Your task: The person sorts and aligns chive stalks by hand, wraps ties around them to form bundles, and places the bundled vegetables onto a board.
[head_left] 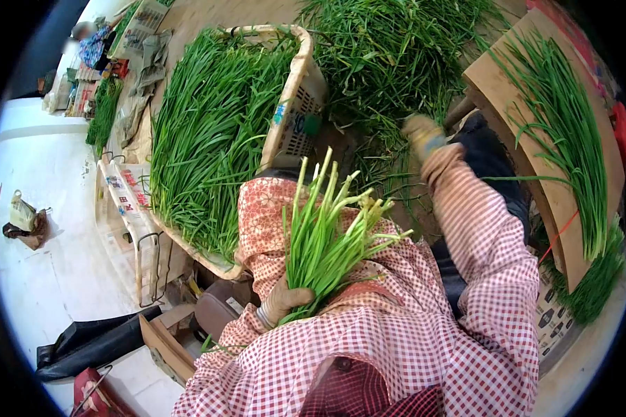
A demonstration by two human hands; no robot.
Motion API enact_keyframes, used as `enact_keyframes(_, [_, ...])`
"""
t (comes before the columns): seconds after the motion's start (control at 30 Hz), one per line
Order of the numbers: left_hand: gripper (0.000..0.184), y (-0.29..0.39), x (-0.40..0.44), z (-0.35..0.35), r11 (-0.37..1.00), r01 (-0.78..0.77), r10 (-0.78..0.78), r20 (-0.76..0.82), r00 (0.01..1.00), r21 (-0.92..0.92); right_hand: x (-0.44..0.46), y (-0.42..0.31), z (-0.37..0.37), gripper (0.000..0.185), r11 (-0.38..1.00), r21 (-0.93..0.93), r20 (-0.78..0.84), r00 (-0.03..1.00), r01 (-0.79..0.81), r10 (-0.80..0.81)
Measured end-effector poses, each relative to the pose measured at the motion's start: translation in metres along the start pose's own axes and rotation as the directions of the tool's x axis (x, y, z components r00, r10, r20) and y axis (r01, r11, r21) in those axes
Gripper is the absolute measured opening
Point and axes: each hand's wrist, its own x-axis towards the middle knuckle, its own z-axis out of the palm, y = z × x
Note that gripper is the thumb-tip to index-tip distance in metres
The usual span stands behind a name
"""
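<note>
My left hand [285, 299], in a pale work glove, is closed around a bunch of garlic chives [327, 243]. The pale cut ends of the bunch point up and away from me, above my checked lap. Out in front, my right hand [424, 135] wears a tan glove and is smeared by motion, so its fingers cannot be made out. It hovers at the near edge of a large loose heap of chives [396, 55]. Close by on the left, a cream plastic basket [300, 66] is heaped with long green chives [219, 132].
At right, a cardboard-topped surface [494, 66] carries a spread of chives [563, 139]; more chives [595, 278] lie below it. A wire-handled white crate [122, 187] and an open cardboard box [163, 347] stand left. Another person [94, 45] is at the far left.
</note>
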Motion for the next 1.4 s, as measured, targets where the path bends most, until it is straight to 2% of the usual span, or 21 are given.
enact_keyframes(0.03, [0.083, -0.003, -0.001, -0.004, 1.0, -0.009, 0.009, -0.017, 1.0, -0.003, -0.005, -0.01, -0.038, 0.021, 0.956, 0.161, -0.04, 0.966, -0.246, 0.256])
enact_keyframes(0.1, [0.082, -0.009, 0.0, -0.019, 0.999, -0.021, 0.023, -0.044, 0.999, 0.024, -0.017, -0.031, -0.07, 0.019, 0.82, 0.435, 0.085, 0.923, -0.373, 0.375])
enact_keyframes(0.17, [0.08, -0.009, -0.001, -0.015, 1.0, -0.02, 0.019, -0.094, 0.995, -0.002, -0.037, -0.043, -0.07, 0.024, 0.633, 0.726, 0.364, 0.931, -0.267, -0.025])
enact_keyframes(0.23, [0.078, -0.008, 0.0, -0.015, 0.998, 0.021, -0.025, -0.07, 0.997, -0.059, -0.055, -0.077, -0.087, 0.032, 0.445, 0.755, 0.607, 0.769, -0.481, -0.2])
enact_keyframes(0.33, [0.075, -0.008, 0.0, -0.017, 0.994, 0.065, -0.068, -0.027, 0.997, -0.092, -0.078, -0.137, -0.102, 0.042, 0.621, 0.74, 0.551, 0.762, -0.258, -0.341])
enact_keyframes(0.4, [0.076, -0.007, 0.003, -0.01, 0.999, -0.011, 0.007, -0.082, 0.997, -0.046, -0.079, -0.133, -0.089, 0.046, 0.578, 0.783, 0.519, 0.752, -0.228, -0.406])
enact_keyframes(0.53, [0.072, -0.003, 0.001, -0.001, 0.999, -0.017, 0.013, -0.091, 0.996, -0.038, -0.072, -0.13, -0.062, 0.035, 0.088, 0.662, 0.609, 0.466, -0.744, -0.642])
enact_keyframes(0.6, [0.065, -0.002, 0.001, 0.006, 0.997, -0.033, 0.026, -0.109, 0.994, -0.064, -0.091, -0.141, -0.07, 0.028, 0.441, 0.859, 0.451, 0.796, -0.262, -0.404])
enact_keyframes(0.63, [0.058, -0.001, 0.001, 0.009, 0.995, -0.049, 0.037, -0.129, 0.991, -0.089, -0.094, -0.141, -0.069, 0.029, 0.458, 0.881, 0.341, 0.828, -0.117, -0.445])
enact_keyframes(0.73, [0.061, 0.003, -0.001, 0.015, 0.985, -0.001, -0.023, -0.135, 0.991, -0.174, -0.093, -0.13, -0.047, 0.029, 0.607, 0.783, 0.393, 0.865, -0.135, -0.314])
enact_keyframes(0.8, [0.06, 0.0, 0.002, 0.009, 0.986, 0.007, -0.029, -0.132, 0.991, -0.165, -0.07, -0.128, -0.053, 0.029, 0.875, 0.48, 0.625, 0.724, -0.062, -0.292])
enact_keyframes(0.93, [0.063, -0.002, 0.002, 0.0, 0.994, 0.051, -0.063, -0.127, 0.99, -0.099, -0.062, -0.094, -0.046, 0.022, 0.859, 0.51, 0.326, 0.934, -0.043, -0.147])
enact_keyframes(0.97, [0.063, -0.002, 0.002, 0.003, 0.993, 0.051, -0.065, -0.128, 0.99, -0.104, -0.04, -0.044, -0.019, 0.02, 0.89, 0.418, 0.225, 0.97, -0.181, 0.092])
enact_keyframes(1.0, [0.064, 0.0, 0.002, 0.01, 0.997, 0.02, -0.033, -0.174, 0.984, -0.073, -0.028, -0.011, -0.022, 0.013, 0.905, 0.418, -0.079, 0.989, -0.079, 0.122])
enact_keyframes(1.03, [0.066, 0.001, 0.001, 0.015, 0.999, -0.012, 0.002, -0.222, 0.975, -0.042, -0.023, -0.038, -0.065, 0.017, 0.81, 0.426, 0.002, 0.895, -0.404, 0.445])
enact_keyframes(1.07, [0.066, 0.003, 0.0, 0.017, 0.999, -0.014, 0.002, -0.229, 0.973, -0.05, -0.005, 0.01, -0.044, 0.017, 0.754, 0.553, -0.148, 0.85, -0.353, 0.506])
enact_keyframes(1.17, [0.069, 0.006, 0.002, 0.023, 0.999, 0.031, -0.036, -0.24, 0.97, -0.025, -0.029, -0.043, -0.091, 0.028, 0.515, 0.802, 0.213, 0.951, -0.302, 0.225])
enact_keyframes(1.23, [0.069, 0.008, 0.007, 0.027, 0.999, 0.013, -0.02, -0.238, 0.971, -0.031, -0.038, -0.084, -0.08, 0.036, 0.691, 0.72, 0.299, 0.924, -0.054, -0.239])
enact_keyframes(1.3, [0.068, 0.006, 0.012, 0.032, 0.999, -0.041, 0.037, -0.244, 0.969, -0.011, -0.052, -0.132, -0.086, 0.039, 0.842, 0.53, 0.486, 0.777, 0.103, -0.4])
enact_keyframes(1.33, [0.068, 0.005, 0.012, 0.033, 0.995, -0.096, 0.097, -0.25, 0.963, 0.015, -0.058, -0.149, -0.094, 0.037, 0.927, 0.354, 0.599, 0.731, 0.122, -0.325])
enact_keyframes(1.4, [0.068, -0.002, 0.013, 0.009, 0.993, -0.017, 0.045, -0.249, 0.967, 0.114, -0.061, -0.12, -0.053, 0.034, 0.912, 0.411, 0.603, 0.752, -0.006, -0.267])
